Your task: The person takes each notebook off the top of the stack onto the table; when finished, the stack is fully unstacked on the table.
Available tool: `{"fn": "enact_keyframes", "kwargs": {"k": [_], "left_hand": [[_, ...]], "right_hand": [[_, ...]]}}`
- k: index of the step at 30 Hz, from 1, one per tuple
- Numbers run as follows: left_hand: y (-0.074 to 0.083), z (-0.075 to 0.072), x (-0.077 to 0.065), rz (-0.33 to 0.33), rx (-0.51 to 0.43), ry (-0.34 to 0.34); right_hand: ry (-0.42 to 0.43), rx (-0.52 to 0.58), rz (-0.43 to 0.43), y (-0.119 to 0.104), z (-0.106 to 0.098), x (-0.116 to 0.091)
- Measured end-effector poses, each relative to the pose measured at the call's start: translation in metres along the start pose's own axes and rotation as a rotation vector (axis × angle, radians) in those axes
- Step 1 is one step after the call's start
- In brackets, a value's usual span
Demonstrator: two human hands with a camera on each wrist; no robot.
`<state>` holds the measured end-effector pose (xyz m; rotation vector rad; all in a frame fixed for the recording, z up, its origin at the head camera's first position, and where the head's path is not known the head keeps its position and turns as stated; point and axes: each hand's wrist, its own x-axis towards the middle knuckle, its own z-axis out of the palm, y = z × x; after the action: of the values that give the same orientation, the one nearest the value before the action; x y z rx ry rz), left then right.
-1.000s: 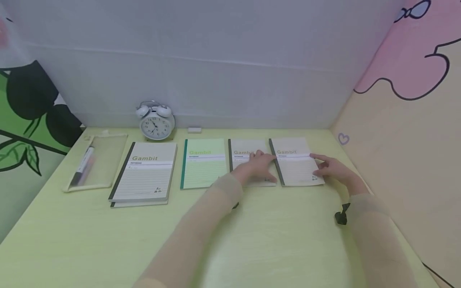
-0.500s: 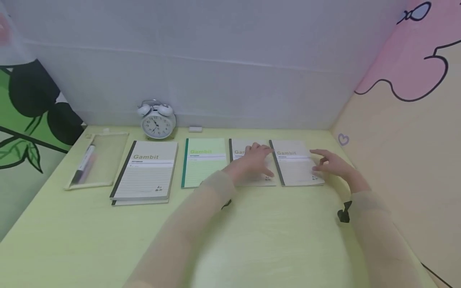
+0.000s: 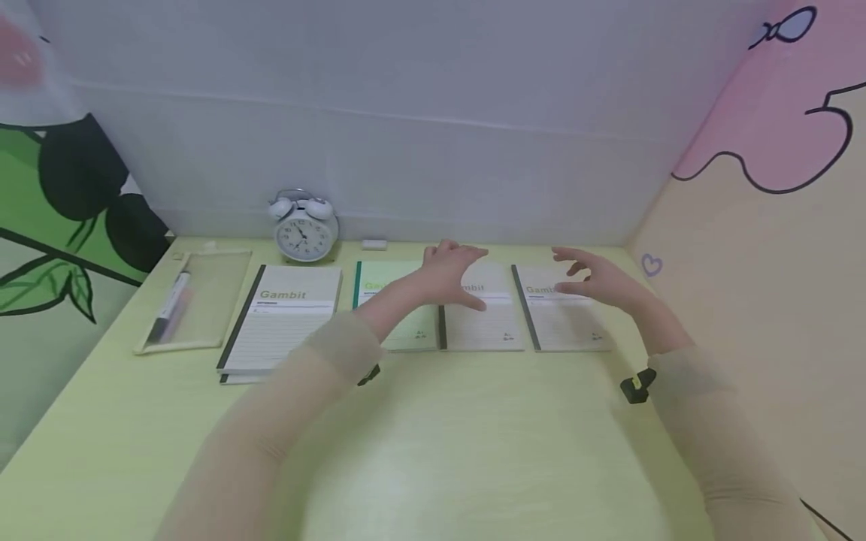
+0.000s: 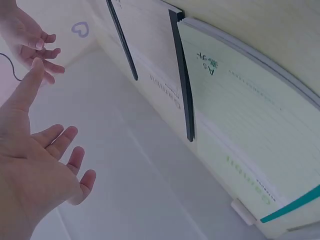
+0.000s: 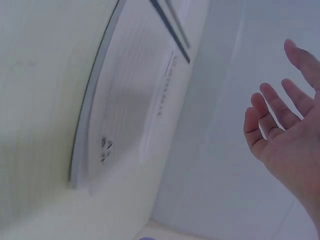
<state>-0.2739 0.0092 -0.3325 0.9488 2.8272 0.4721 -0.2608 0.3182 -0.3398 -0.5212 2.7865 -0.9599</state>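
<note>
My left hand [image 3: 448, 276] hovers over the gap between the green notebook [image 3: 414, 330] and a white notebook [image 3: 483, 327] with a dark spine, its fingers spread and holding nothing. Above another white notebook [image 3: 564, 327] at the right end of the row is my right hand [image 3: 598, 279], fingers loosely bent around nothing. In the left wrist view the left palm [image 4: 35, 175] shows bare, apart from the notebooks. The right wrist view likewise has the right hand [image 5: 290, 135] away from the rightmost notebook [image 5: 130, 95].
Stacked large notebooks [image 3: 291, 323] lie left of the row. Beyond them is a mesh pouch [image 3: 216, 300] with a marker [image 3: 169, 308] in it. A white alarm clock [image 3: 304, 233] and a small white block [image 3: 374, 245] stand near the back wall.
Both hands have lifted off the two white notebooks at the right and moved up and leftward, the left hand farther. The two notebooks lie in about the same places.
</note>
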Motion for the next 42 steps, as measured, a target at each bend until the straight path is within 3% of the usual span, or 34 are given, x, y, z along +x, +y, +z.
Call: {"fn": "enact_keyframes", "kwargs": {"k": [9,19,30,42], "left_hand": [[-0.022,-0.032,-0.051,-0.062,-0.022,0.022],[-0.058,-0.057,-0.111,-0.106,-0.043,0.101],[-0.113,-0.063,-0.17,-0.206,-0.107,0.217],[-0.167,-0.052,-0.211,-0.38,-0.126,0.176]], "right_hand": [[0.027,0.053,-0.081,-0.066,0.017,0.016],[0.016,0.088,-0.188,-0.115,0.05,0.034],[-0.006,0.171,-0.218,-0.167,0.097,0.052],[-0.074,0.195,-0.217,-0.21,0.154,0.07]]}}
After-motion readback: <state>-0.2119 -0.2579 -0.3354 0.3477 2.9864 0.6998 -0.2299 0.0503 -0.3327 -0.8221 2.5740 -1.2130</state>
